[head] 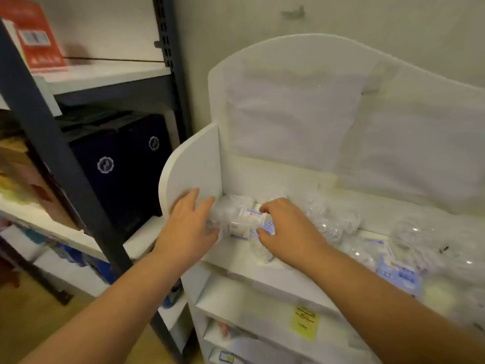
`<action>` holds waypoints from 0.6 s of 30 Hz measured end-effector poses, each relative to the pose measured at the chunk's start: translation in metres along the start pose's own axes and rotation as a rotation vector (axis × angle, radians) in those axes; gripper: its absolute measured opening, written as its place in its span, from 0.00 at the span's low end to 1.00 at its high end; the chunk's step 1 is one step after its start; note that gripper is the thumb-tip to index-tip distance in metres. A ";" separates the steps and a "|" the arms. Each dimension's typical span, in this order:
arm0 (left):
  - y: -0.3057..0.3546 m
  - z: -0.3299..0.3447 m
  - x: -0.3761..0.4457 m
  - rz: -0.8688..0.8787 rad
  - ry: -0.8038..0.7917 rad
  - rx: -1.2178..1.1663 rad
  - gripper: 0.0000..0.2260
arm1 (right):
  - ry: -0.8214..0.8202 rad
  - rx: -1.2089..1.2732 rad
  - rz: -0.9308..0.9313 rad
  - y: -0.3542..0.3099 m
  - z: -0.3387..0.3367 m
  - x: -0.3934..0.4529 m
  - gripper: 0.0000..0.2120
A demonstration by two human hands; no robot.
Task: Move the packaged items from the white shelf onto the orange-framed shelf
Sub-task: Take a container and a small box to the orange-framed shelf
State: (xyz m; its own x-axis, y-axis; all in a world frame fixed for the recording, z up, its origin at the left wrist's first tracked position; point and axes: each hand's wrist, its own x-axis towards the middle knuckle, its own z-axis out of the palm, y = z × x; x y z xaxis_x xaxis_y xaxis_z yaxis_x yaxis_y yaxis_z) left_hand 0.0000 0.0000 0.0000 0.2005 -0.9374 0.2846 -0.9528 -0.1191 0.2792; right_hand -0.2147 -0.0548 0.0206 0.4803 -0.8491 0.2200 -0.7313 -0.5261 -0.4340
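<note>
Both hands reached onto white shelf (262,271): left hand (187,227) spread wide, steadying; right hand (286,229) curled, pinching clear packaged items (244,223) at left end, seemingly gathering them for lifting. Orange-framed shelf not identifiable; dark-framed rack (65,164) beside.

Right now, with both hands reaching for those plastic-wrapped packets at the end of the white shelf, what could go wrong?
1. The clear-wrapped packet sits between the left hand and the right hand; slippery film could let it slide out.
2. More loose packets lie crowded beside it, so pulling one might drag others off the white shelf.
3. The dark shelf post stands close on the left and could snag an arm or packet in transit.
</note>
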 end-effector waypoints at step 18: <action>-0.020 0.034 -0.010 0.049 -0.078 -0.214 0.27 | -0.233 -0.242 0.133 -0.007 0.059 0.061 0.16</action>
State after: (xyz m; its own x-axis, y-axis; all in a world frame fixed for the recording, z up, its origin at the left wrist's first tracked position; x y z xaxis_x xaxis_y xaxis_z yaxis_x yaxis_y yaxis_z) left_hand 0.0095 0.0004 -0.0391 0.1289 -0.9638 0.2335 -0.8895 -0.0083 0.4568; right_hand -0.1518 -0.1005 -0.0144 0.4501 -0.8920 -0.0422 -0.8751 -0.4312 -0.2195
